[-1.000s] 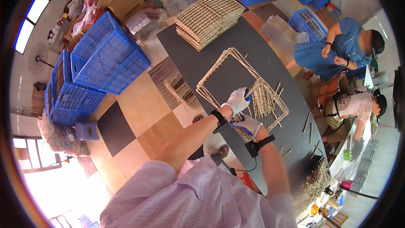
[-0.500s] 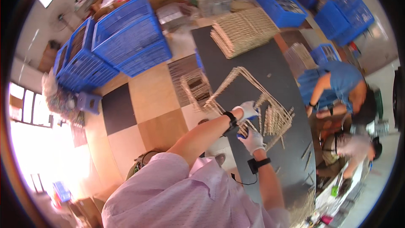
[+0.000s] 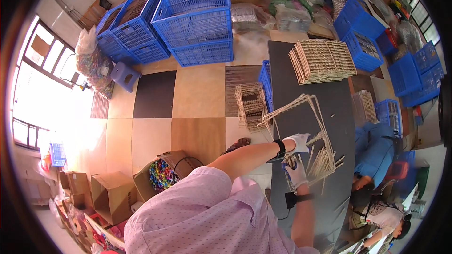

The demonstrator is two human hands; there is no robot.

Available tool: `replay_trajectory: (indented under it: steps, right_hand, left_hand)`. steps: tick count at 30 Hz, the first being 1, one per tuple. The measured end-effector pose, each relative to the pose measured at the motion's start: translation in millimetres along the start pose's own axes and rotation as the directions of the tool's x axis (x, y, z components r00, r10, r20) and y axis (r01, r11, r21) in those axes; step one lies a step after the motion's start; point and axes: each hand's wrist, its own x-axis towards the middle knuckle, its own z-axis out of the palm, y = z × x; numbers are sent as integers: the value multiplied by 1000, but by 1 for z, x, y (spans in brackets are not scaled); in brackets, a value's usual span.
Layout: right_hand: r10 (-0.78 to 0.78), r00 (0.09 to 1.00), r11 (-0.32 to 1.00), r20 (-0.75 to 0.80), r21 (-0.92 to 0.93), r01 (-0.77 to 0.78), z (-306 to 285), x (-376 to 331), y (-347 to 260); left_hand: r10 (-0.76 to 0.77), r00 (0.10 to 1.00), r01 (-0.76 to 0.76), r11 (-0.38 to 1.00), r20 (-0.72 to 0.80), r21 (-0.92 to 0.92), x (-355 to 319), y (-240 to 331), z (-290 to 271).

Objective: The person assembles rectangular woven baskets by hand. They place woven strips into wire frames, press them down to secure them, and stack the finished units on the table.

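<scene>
My left hand, in a white glove with blue fingertips, is closed over the near left part of a beige wrapped-wire frame. A short twisted beige rod sticks out at its fingertips. Just nearer to me, my right hand, gloved the same way, curls round a small bunch of beige rods, mostly hidden by the fingers. More loose rods lie heaped inside the right part of the frame. The frame rests on a dark table.
At the far end of the dark table stands a stack of beige woven-looking frames. Left of the table are more wire frames. Blue crates stand on the floor beyond. Two people work at the right, one in a blue shirt.
My view has swung, so the scene sits further right and lower. Both hands stay at the frame. The person in blue has bent lower.
</scene>
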Motion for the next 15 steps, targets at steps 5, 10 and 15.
replay_trajectory:
  steps: [5,10,15]
  right_hand:
    - [-91,994,892,-68,-449,51,11,4,-31]
    - [-55,997,986,55,-156,63,15,18,-31]
    - [-3,985,843,170,531,-89,-19,28,-20]
  left_hand:
    - [-288,942,291,957,-172,-7,-2,-21,-4]
    - [-214,951,202,976,-224,-78,8,-51,7]
    - [115,983,-165,898,-144,-407,9,-34,4]
